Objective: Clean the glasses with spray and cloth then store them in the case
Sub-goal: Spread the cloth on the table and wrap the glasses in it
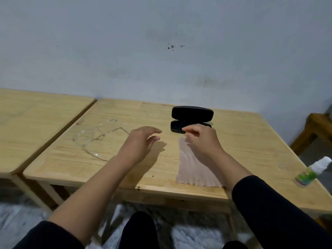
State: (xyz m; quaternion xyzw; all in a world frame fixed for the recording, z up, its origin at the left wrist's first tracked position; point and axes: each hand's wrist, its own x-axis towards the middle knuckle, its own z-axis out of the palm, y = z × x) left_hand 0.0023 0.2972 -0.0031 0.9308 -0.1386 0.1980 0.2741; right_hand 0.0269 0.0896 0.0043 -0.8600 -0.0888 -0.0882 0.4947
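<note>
On the wooden table [233, 133], a black case [192, 119] stands open near the back edge, its lid raised. Just in front of the case, the right hand [203, 141] hovers with fingers loosely curled, holding nothing that can be made out; it sits over the top corner of a pale pink cloth [194, 169], which lies flat and reaches from the case toward the front edge. Left of the case, the left hand [142, 142] hangs open and empty, fingers spread. Farther left of the case lie the clear-framed glasses [93, 137], arms unfolded. Well to the right of the case, a spray bottle [311, 172] stands at the table's near corner.
</note>
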